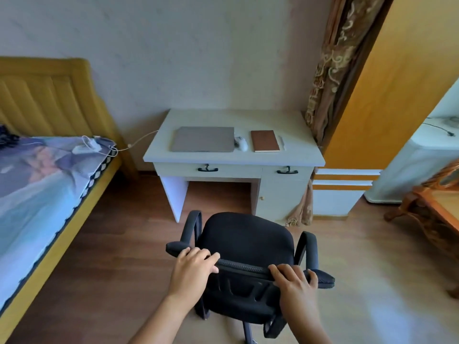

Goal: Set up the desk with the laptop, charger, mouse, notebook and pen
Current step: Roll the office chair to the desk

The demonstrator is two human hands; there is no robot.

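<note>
Hands on the chair, that's the picture from the head view: the left hand (196, 263) and the right hand (294, 279) both curl over the top edge of the black office chair (244, 247), which stands on the wooden floor well short of the white desk (233, 158). Up on the desk the laptop (203, 139) lies closed, the white mouse (241, 143) just beside its right edge, then the brown notebook (265, 141), and a pale pen (282, 142) right of that. A white charger (92, 144) sits on the bed (37, 184), its cable running toward the desk's left side; whether it is plugged into the laptop, I cannot tell. Looks like the laying-out is mostly done and the chair is being positioned. Next call: roll it straight toward the knee gap, keeping the armrests clear of the drawer front.
</note>
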